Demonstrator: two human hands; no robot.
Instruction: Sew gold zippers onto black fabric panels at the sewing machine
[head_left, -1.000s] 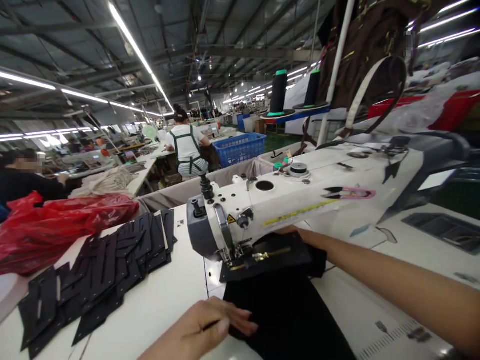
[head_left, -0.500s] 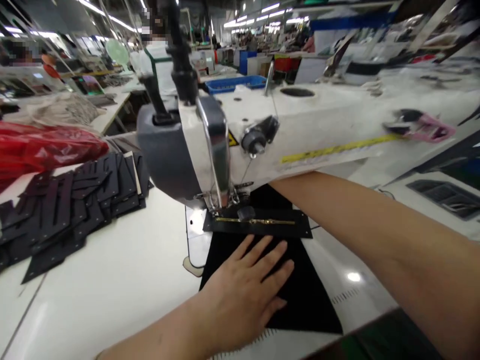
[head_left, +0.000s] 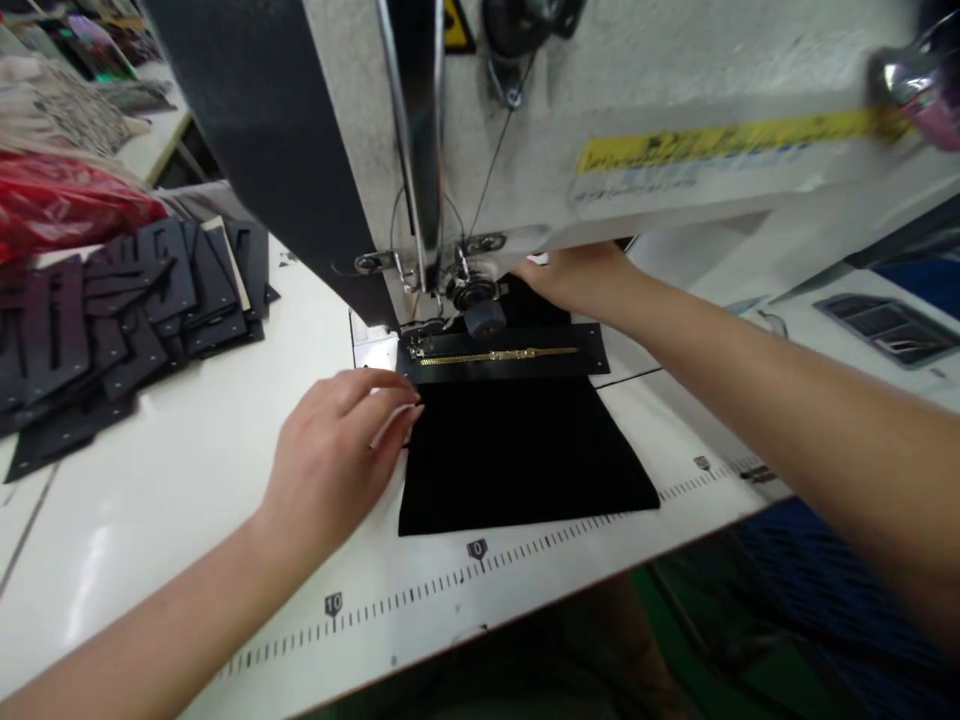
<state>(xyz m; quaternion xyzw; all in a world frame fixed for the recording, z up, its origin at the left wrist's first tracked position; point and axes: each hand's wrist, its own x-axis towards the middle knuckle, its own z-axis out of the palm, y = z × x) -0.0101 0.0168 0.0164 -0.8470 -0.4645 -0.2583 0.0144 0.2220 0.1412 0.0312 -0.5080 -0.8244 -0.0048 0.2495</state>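
Note:
A piece of black fabric (head_left: 517,455) lies flat under the sewing machine's head (head_left: 480,314). Across it sits a dark template strip (head_left: 596,350), and a gold-toothed zipper (head_left: 499,355) shows in the strip's slot. My left hand (head_left: 341,440) is at the fabric's left edge, just below the strip's left end, with thumb and fingers pinched on that edge. Behind the machine arm, my right hand (head_left: 574,275) reaches to the far part of the fabric; its fingers are mostly hidden there.
A pile of dark slotted templates (head_left: 127,320) lies on the white table at the left, with a red plastic bag (head_left: 75,205) behind it. A printed ruler scale (head_left: 480,570) runs along the table's front edge. At the right, a tray (head_left: 892,318) is set into the table.
My left hand has gone from lying flat on the fabric to pinching its left edge. My right hand now shows partly behind the machine arm. The view has tilted down and closer.

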